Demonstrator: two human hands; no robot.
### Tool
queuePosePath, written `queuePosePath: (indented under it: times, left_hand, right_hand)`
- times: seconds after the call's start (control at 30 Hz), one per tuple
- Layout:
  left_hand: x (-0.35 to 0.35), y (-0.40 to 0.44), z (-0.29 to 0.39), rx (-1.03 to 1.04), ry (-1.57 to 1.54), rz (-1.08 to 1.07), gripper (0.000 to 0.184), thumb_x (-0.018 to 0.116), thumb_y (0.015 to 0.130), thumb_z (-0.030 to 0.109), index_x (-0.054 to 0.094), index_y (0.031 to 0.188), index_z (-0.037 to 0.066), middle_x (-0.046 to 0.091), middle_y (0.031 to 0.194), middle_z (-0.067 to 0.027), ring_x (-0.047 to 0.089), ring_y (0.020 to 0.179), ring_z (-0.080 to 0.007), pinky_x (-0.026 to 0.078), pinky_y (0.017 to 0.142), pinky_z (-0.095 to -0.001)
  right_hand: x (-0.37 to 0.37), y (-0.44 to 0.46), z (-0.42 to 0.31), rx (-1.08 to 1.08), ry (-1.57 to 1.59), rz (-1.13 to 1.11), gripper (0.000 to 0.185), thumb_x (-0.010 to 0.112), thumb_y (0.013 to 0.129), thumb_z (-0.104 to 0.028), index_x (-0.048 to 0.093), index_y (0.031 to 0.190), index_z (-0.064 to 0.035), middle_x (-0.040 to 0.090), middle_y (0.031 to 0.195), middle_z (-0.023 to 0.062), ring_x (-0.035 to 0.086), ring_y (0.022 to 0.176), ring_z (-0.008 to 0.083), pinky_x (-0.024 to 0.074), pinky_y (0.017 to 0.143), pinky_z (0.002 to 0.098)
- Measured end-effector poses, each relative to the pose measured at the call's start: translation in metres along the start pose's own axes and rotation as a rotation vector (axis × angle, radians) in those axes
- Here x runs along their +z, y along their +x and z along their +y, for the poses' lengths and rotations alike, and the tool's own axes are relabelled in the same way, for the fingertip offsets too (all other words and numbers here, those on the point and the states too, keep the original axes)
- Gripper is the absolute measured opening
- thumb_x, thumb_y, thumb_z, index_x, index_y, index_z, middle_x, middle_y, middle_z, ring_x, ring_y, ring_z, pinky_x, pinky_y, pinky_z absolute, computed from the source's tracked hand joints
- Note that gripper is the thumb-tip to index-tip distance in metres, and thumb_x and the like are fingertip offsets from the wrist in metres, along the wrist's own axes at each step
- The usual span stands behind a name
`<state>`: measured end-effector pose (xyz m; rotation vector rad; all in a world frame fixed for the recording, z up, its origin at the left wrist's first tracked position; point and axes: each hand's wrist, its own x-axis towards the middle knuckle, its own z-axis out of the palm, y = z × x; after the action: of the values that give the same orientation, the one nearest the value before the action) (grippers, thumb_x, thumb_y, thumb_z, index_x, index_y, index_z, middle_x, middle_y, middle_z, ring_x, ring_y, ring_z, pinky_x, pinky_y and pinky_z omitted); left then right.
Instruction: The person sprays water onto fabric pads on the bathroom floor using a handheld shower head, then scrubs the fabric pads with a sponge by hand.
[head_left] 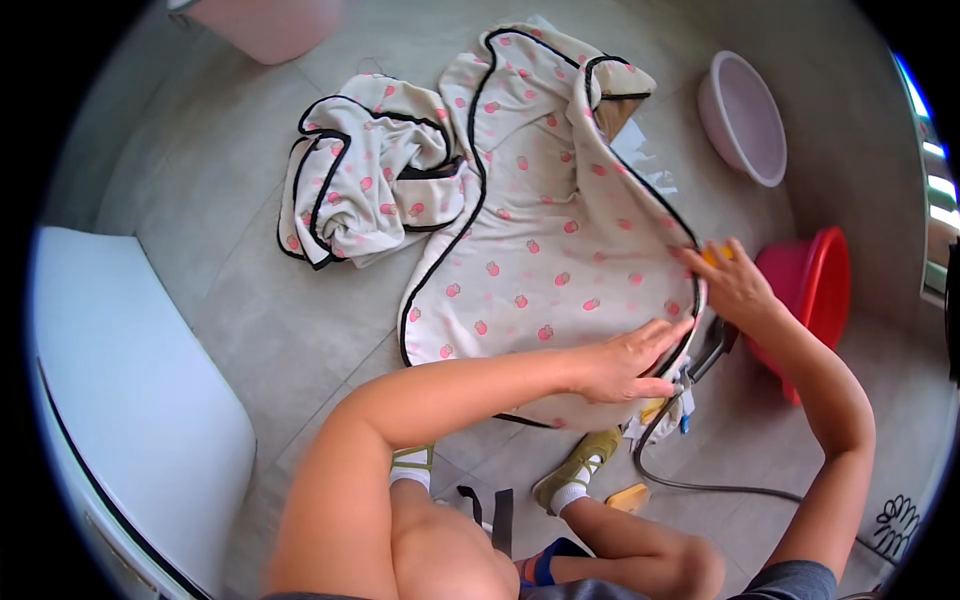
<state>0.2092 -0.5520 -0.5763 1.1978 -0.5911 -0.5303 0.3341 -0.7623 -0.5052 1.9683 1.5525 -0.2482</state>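
A white cloth cover (pixel 560 235) with small pink fruit prints and black edging lies spread on the floor. My left hand (pixel 632 364) rests on its right edge near the bottom, fingers stretched out and thumb apart. Farther up the same edge, my right hand (pixel 738 287) is closed around a small yellow block (pixel 717 253). My fingers hide most of that block, so its kind is unclear. A bunched-up part of matching printed cloth (pixel 375 180) lies to the left, touching the spread piece.
A red basin (pixel 828 300) stands tilted at the right, below a pale pink basin (pixel 742 118). A pink bucket (pixel 265 25) is at the top left, a white appliance (pixel 140 370) at the left. A hose (pixel 720 488) and a yellow block (pixel 628 497) lie near my feet.
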Motion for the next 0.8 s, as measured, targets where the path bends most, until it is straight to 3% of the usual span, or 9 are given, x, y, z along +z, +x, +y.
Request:
queuePosePath:
  times: [0.03,0.1,0.17,0.27,0.43,0.5,0.63,0.77,0.8]
  left_hand:
    - [0.003,0.000,-0.023,0.008,0.206,-0.008,0.073,0.068,0.081,0.024,0.031,0.141,0.002,0.045,0.130,-0.0260,0.044,0.125,-0.0375,0.036,0.104,-0.0440]
    - [0.000,-0.002,-0.094,0.032,0.613,-0.017,0.087,0.073,0.078,0.030,0.027,0.146,0.004,0.036,0.141,-0.0269,0.037,0.133,-0.0362,0.030,0.111,-0.0432]
    - [-0.045,-0.026,-0.110,-0.248,0.945,0.118,0.094,0.077,0.073,0.038,0.029,0.146,0.004,0.026,0.148,-0.0268,0.030,0.137,-0.0389,0.023,0.115,-0.0467]
    - [-0.089,-0.063,-0.115,-0.379,1.325,0.279,0.109,0.078,0.067,0.048,0.022,0.148,0.000,0.019,0.155,-0.0210,0.016,0.145,-0.0349,0.013,0.117,-0.0535]
    - [-0.114,-0.079,-0.137,-0.328,1.484,0.277,0.086,0.062,0.084,0.050,0.028,0.148,0.004,0.018,0.158,-0.0117,0.014,0.147,-0.0259,0.012,0.117,-0.0522]
    - [-0.118,-0.078,-0.134,-0.289,1.481,0.353,0.067,0.058,0.087,0.028,0.035,0.144,0.002,0.031,0.153,-0.0133,0.027,0.143,-0.0277,0.021,0.116,-0.0467]
    - [-0.143,-0.089,-0.135,-0.197,1.545,0.422,0.060,0.054,0.082,0.010,0.040,0.139,-0.001,0.042,0.145,-0.0161,0.040,0.135,-0.0297,0.032,0.112,-0.0409]
    - [-0.145,-0.087,-0.130,-0.135,1.607,0.396,0.056,0.051,0.081,0.003,0.044,0.136,-0.001,0.045,0.142,-0.0175,0.044,0.132,-0.0318,0.036,0.110,-0.0400]
    - [-0.144,-0.086,-0.130,-0.152,1.594,0.406,0.054,0.049,0.082,0.002,0.045,0.136,-0.001,0.045,0.142,-0.0182,0.044,0.132,-0.0327,0.036,0.110,-0.0405]
  right_hand:
    - [0.025,-0.025,0.003,0.102,0.030,0.050,0.033,0.056,0.084,-0.021,0.062,0.115,-0.0099,0.062,0.110,0.0056,0.061,0.095,0.0281,0.0458,0.081,0.0457]
    - [0.061,-0.071,0.005,0.272,0.019,-0.335,0.035,0.060,0.082,-0.020,0.063,0.116,-0.0137,0.053,0.124,0.0054,0.057,0.102,0.0262,0.0427,0.087,0.0427]
    - [0.084,-0.101,0.000,0.441,0.019,-0.718,0.037,0.063,0.081,-0.019,0.065,0.118,-0.0176,0.045,0.138,0.0051,0.053,0.109,0.0242,0.0395,0.092,0.0398]
    - [0.066,-0.101,-0.021,0.765,0.260,-0.553,0.052,0.070,0.078,-0.025,0.057,0.129,-0.0241,0.047,0.136,0.0132,0.055,0.108,0.0287,0.0431,0.090,0.0431]
    - [0.112,0.012,-0.124,1.008,0.674,0.304,0.057,0.074,0.076,-0.022,0.055,0.129,-0.0245,0.059,0.113,0.0158,0.057,0.099,0.0346,0.0478,0.083,0.0461]
    - [0.090,0.097,-0.177,1.062,0.827,0.584,0.049,0.073,0.076,-0.021,0.057,0.123,-0.0179,0.060,0.104,0.0169,0.057,0.095,0.0354,0.0468,0.080,0.0464]
    - [0.038,0.187,-0.257,1.007,0.859,0.665,0.046,0.072,0.075,-0.029,0.061,0.120,-0.0343,0.052,0.113,0.0182,0.051,0.107,0.0328,0.0397,0.081,0.0444]
    - [0.076,0.152,-0.225,0.785,0.910,0.649,0.035,0.071,0.077,-0.028,0.064,0.111,-0.0306,0.058,0.100,0.0149,0.057,0.090,0.0329,0.0446,0.074,0.0456]
    - [0.097,0.137,-0.211,0.933,0.855,0.624,0.031,0.070,0.078,-0.028,0.064,0.109,-0.0274,0.058,0.097,0.0149,0.057,0.089,0.0335,0.0447,0.074,0.0470]
